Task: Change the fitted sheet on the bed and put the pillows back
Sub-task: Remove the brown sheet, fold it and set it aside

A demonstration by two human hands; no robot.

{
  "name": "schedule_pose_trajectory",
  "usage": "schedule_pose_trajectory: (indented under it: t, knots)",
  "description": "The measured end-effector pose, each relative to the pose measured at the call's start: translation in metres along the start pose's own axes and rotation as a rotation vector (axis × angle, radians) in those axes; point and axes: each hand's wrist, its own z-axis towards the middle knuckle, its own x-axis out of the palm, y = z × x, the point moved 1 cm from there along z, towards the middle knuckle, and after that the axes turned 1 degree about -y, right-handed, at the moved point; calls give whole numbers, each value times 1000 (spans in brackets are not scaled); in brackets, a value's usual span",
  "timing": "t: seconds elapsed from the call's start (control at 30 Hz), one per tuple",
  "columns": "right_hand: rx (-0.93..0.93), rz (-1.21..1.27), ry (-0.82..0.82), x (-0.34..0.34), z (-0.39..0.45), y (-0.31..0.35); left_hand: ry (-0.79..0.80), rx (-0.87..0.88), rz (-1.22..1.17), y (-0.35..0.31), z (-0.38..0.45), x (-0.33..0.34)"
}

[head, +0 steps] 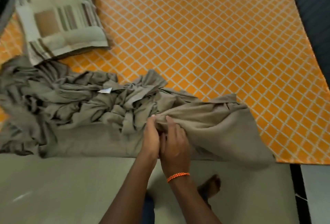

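Observation:
A crumpled olive-brown fitted sheet (pixel 75 109) lies bunched along the near edge of the bed. The bed (pixel 196 36) shows an orange surface with a white lattice pattern. My left hand (pixel 150 138) and my right hand (pixel 175 145) are pressed close together at the sheet's middle, both gripping a gathered fold of its fabric. An orange braided band circles my right wrist. A pillow (pixel 59 18) in beige, brown and striped patches lies at the bed's far left, partly over the sheet. A small white label (pixel 105 90) shows on the bunched cloth.
Pale floor (pixel 62 188) runs along the bed's near side, where my foot (pixel 210 186) stands. A dark blue surface (pixel 314 18) borders the bed on the right. A dark strip (pixel 297 188) runs down at the bed's near right corner.

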Motion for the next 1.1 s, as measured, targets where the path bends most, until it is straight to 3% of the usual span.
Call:
schedule_pose_trajectory:
  t: [0.23,0.43,0.6,0.93,1.1]
  knots:
    - [310,140,-182,10,-20,91,30,99,258,-54,-27,-84]
    - [13,-100,-184,20,-25,132,-51,146,221,-98,-32,-122]
    - [-75,92,-180,28,-4,179,-64,233,202,-141,-30,-152]
    - [-151,257,74,71,19,304,-223,270,91,-232,-22,-241]
    - [-158,274,36,95,39,368,-188,274,50,-283,-4,-278]
